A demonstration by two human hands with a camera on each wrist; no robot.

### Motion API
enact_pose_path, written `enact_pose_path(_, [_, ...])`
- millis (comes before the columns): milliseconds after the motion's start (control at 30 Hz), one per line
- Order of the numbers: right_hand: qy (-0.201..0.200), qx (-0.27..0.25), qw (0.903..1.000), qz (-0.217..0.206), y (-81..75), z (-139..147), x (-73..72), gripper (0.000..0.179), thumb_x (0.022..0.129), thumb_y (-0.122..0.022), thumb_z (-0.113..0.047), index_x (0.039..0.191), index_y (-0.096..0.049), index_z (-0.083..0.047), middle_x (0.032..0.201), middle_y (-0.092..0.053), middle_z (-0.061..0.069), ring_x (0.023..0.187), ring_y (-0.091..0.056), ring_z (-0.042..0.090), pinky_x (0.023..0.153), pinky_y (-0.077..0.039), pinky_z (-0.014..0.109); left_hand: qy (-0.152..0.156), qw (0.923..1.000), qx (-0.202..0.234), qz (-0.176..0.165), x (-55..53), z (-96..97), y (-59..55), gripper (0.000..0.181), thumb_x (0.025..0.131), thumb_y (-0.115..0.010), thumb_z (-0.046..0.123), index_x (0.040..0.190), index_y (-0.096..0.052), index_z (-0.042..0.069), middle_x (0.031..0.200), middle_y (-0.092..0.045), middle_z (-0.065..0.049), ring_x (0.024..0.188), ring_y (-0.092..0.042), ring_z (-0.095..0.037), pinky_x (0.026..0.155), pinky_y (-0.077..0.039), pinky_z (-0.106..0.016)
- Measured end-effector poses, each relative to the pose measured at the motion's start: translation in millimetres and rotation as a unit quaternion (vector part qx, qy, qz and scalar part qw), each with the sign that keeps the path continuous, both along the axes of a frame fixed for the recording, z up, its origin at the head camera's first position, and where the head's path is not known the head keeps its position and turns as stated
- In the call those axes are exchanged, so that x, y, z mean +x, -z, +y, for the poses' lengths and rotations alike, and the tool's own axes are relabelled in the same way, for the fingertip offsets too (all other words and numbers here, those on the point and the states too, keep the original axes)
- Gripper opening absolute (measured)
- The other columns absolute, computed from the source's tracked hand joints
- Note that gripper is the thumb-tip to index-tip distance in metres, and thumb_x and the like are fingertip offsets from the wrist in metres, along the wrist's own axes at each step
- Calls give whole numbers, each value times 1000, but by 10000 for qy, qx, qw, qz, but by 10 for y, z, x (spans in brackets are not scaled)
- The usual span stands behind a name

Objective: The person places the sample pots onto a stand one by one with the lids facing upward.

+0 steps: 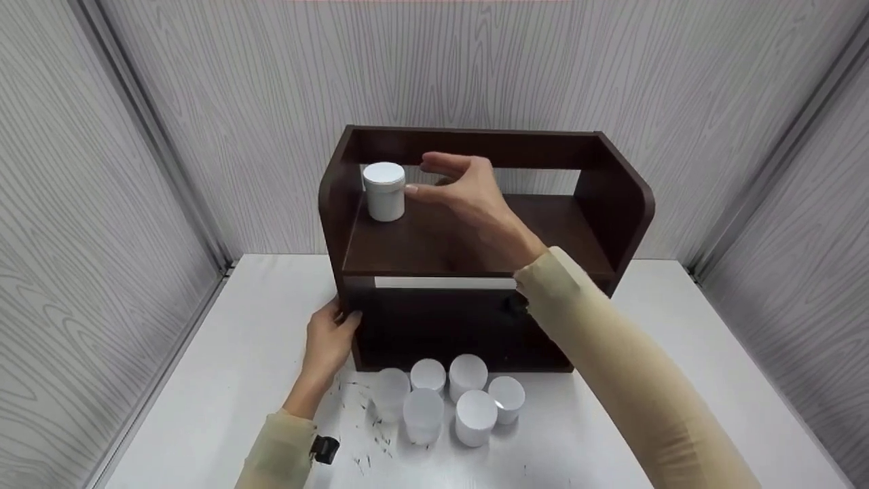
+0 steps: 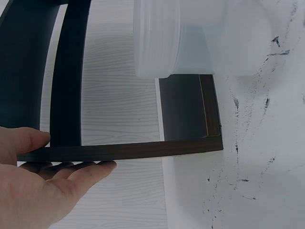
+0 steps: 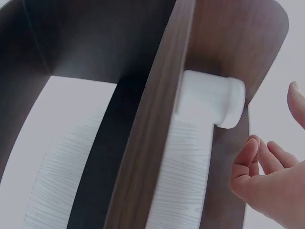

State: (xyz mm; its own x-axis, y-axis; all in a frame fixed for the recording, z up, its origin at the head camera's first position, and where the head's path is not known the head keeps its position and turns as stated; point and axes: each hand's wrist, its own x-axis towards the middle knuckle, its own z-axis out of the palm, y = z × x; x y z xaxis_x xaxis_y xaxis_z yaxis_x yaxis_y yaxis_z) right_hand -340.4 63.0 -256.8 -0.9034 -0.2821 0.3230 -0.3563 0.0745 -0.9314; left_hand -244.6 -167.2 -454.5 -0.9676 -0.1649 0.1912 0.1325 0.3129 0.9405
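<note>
A white lidded jar (image 1: pixel 385 193) stands upright at the left end of the upper board of a dark brown two-tier shelf (image 1: pixel 475 238). My right hand (image 1: pixel 472 193) is just right of this jar, thumb and fingers spread apart. From the right wrist, that hand (image 3: pixel 267 179) shows a gap to the white jar (image 3: pixel 209 98) and has nothing in it. Lower down, my left hand (image 1: pixel 329 339) grips the edge of the shelf's left side panel. The left wrist view shows the thumb on one face of the panel (image 2: pixel 128 151) and the fingers on the other.
Several white and translucent jars (image 1: pixel 475 418) stand grouped on the white table (image 1: pixel 224 407) before the shelf. Dark scuff marks (image 1: pixel 377 428) lie left of them. Grey wood-grain walls (image 1: pixel 475 61) enclose the table at the back and both sides.
</note>
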Motion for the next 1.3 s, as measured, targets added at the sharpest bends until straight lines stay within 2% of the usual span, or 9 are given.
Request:
enact_pose_path(167, [-23, 7, 9995, 315, 31, 131, 271, 62, 80, -93, -11, 137, -69, -1, 122, -75, 8, 102, -71, 24, 91, -58, 33, 7, 10000, 13, 51, -5, 4, -19, 50, 106, -55, 7, 151, -44, -14, 150, -51, -34, 137, -52, -48, 109, -49, -52])
enact_pose_path(300, [117, 304, 9969, 722, 83, 286, 488, 60, 80, -93, -12, 134, -71, -1, 117, -77, 6, 89, -71, 22, 82, -60, 31, 64, 10000, -12, 47, 11, 3, -24, 49, 107, -54, 8, 150, -45, -13, 148, -52, -33, 136, -53, -47, 108, -50, -51])
enact_pose_path(433, [278, 604, 9918, 1089, 184, 446, 692, 56, 79, -94, -14, 131, -74, -4, 115, -78, 5, 86, -71, 22, 77, -60, 30, 110, 9999, -8, 30, 29, -5, -20, 50, 108, -54, 9, 151, -44, -13, 148, -52, -33, 137, -53, -48, 109, -50, -50])
enact_pose_path(533, [322, 641, 9897, 1240, 295, 546, 833, 52, 79, -94, -12, 128, -76, -4, 114, -78, 9, 85, -70, 22, 77, -60, 30, 88, 10000, -10, 38, 32, -17, -13, 50, 107, -54, 9, 151, -44, -13, 148, -53, -32, 137, -52, -48, 109, -50, -50])
enact_pose_path(733, [291, 567, 9902, 1244, 513, 688, 1067, 50, 79, -93, -7, 125, -76, -1, 114, -78, 14, 87, -69, 25, 78, -60, 31, 35, 10000, 47, 65, 44, -45, -3, 49, 106, -55, 8, 151, -46, -12, 147, -55, -31, 136, -54, -47, 108, -50, -51])
enact_pose_path(933, [336, 667, 9905, 1153, 729, 823, 1271, 50, 77, -95, -6, 124, -77, -4, 111, -79, 4, 88, -67, 28, 77, -59, 29, -6, 10000, 40, 35, 53, -57, -4, 48, 106, -56, 7, 150, -48, -11, 146, -56, -31, 135, -55, -46, 108, -51, -51])
enact_pose_path(1067, [379, 666, 9922, 979, 878, 934, 1376, 49, 76, -95, -5, 122, -79, -7, 108, -78, -1, 87, -66, 27, 75, -57, 26, 33, 10000, 56, 67, 31, -44, -21, 48, 106, -56, 7, 149, -48, -12, 146, -56, -31, 135, -55, -46, 108, -51, -50])
enact_pose_path(1300, [383, 602, 9939, 839, 1192, 1099, 1520, 48, 77, -94, -3, 122, -79, -7, 109, -78, 2, 87, -65, 27, 76, -58, 26, 66, 10000, 18, 67, 29, -51, -19, 51, 107, -55, 7, 152, -44, -13, 148, -53, -33, 136, -53, -47, 108, -51, -50])
